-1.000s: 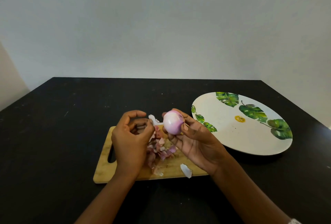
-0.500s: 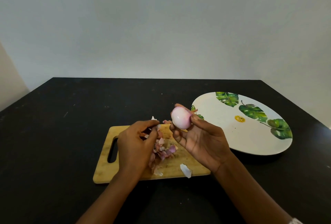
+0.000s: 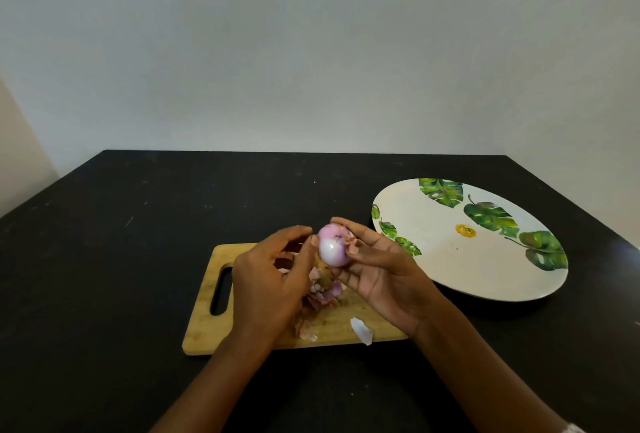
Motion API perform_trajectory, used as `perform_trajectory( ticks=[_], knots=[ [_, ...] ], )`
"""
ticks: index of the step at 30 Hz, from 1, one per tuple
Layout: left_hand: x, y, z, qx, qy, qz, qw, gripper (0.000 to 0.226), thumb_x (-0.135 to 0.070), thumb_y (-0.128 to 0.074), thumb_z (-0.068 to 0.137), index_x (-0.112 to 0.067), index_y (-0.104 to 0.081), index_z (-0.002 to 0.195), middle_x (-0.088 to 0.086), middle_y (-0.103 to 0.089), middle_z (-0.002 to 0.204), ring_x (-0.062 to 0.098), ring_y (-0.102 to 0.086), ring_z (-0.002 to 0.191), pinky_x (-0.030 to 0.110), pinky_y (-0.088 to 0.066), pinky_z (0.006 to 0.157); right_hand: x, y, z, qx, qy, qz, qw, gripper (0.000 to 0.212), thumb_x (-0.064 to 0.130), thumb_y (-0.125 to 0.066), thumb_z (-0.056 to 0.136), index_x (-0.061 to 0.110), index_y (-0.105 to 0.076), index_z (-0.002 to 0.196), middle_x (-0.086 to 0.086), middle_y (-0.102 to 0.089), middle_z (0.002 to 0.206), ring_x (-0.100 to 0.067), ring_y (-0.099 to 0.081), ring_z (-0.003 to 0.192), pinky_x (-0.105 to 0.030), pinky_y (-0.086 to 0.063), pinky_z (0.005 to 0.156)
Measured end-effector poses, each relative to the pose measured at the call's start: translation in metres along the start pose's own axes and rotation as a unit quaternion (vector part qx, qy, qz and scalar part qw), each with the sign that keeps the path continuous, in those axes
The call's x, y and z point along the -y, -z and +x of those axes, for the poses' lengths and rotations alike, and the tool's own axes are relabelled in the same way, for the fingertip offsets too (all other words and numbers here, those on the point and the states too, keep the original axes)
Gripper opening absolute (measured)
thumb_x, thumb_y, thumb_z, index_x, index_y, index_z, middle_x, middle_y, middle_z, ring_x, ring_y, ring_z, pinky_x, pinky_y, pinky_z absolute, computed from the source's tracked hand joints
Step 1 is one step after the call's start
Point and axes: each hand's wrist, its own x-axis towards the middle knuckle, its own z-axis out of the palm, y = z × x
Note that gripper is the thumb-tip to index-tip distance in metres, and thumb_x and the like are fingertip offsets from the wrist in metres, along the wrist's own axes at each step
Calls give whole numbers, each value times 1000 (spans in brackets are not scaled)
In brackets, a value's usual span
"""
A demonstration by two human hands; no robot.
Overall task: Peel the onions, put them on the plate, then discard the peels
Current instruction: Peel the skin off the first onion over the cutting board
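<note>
Along the bottom of the frame, my two forearms reached up toward the middle. Just above them, at the near edge of the cutting board (image 3: 204,332), lay one loose peel (image 3: 362,330). A heap of peels (image 3: 325,294) sat mid-board beneath my hands, so that scraps dropped in one spot for discarding. My right hand (image 3: 381,273) clasped the onion (image 3: 332,249) from its right side and from underneath, raised over the board at the centre of the frame, its pale purple flesh mostly bared. My left hand (image 3: 266,280), fingers curled, pinched at the onion's left side; whether a flake of skin lay between them I could not tell. Farther back, right of centre, the leaf-printed plate (image 3: 450,259) sat close by on the black table (image 3: 138,224), I judged to receive the onion once clean.
</note>
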Motion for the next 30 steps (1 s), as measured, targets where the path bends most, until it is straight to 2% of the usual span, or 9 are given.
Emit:
perform_trajectory(
  ticks=[2, 5, 7, 13, 17, 20, 23, 27, 30],
  knots=[
    [-2, 0, 0, 14, -10, -20, 1000, 26, -45, -57, 80, -29, -67, 98, -25, -64, 87, -7, -63, 83, 7, -48, 68, -1, 0, 0, 9, 4, -10, 1000, 45, 4, -60, 74, 9, -61, 118, -16, -67, 118, -26, -67, 102, -32, -58, 81],
    [-1, -1, -1, 15, -29, -19, 999, 19, -37, -70, 80, -29, -66, 97, -23, -65, 87, -7, -64, 83, 6, -48, 68, 0, 0, 1, 17, 8, -11, 1000, 46, 1, -59, 74, 8, -59, 120, -16, -67, 118, -26, -68, 102, -31, -58, 81],
    [0, -1, -1, 12, -39, -20, 999, 19, -34, -70, 80, -26, -66, 97, -20, -66, 86, -8, -64, 82, 5, -47, 67, -1, 1, 1, 19, 13, -21, 1000, 46, 2, -60, 75, 9, -59, 121, -15, -68, 118, -25, -68, 101, -32, -57, 81],
    [6, 3, 1, 9, -167, 100, 981, 23, -34, -54, 85, -26, -56, 107, -11, -65, 83, 0, -62, 78, 6, -48, 69, -2, 0, 1, 19, 18, -68, 997, 43, 10, -62, 78, 10, -60, 120, -13, -67, 120, -25, -66, 106, -33, -56, 82],
    [12, 3, 1, -1, -237, 153, 960, 22, -37, -46, 93, -21, -52, 107, 1, -68, 74, 7, -62, 64, 20, -50, 60, -1, 0, -1, 27, 17, -81, 996, 41, 10, -62, 78, 9, -61, 118, -11, -68, 118, -23, -66, 107, -27, -56, 80],
    [14, 4, 0, 6, -238, 161, 958, 23, -31, -53, 86, -20, -52, 106, 2, -68, 74, 10, -64, 63, 22, -50, 56, -1, 1, -1, 27, 21, -108, 994, 42, 10, -64, 78, 11, -61, 119, -12, -67, 121, -23, -65, 108, -26, -55, 78],
    [12, 4, -1, 9, -226, 159, 961, 25, -31, -54, 83, -20, -51, 105, 1, -68, 74, 10, -64, 64, 19, -49, 60, -1, 2, -1, 26, 22, -126, 991, 43, 10, -65, 78, 12, -61, 121, -11, -66, 122, -24, -65, 110, -27, -54, 80],
    [9, 4, -1, 10, -192, 153, 969, 21, -32, -53, 82, -22, -47, 99, 0, -66, 68, 12, -64, 58, 22, -48, 48, -3, 1, 0, 27, 31, -137, 990, 41, 12, -66, 78, 13, -63, 119, -11, -66, 121, -23, -65, 109, -31, -54, 82],
    [7, 2, -2, 2, -185, 149, 971, 17, -29, -53, 81, -23, -45, 94, 0, -65, 65, 12, -63, 54, 22, -48, 47, -3, 0, 0, 24, 32, -142, 989, 42, 13, -66, 79, 13, -62, 120, -12, -65, 122, -25, -64, 110, -32, -54, 82]
  ],
)
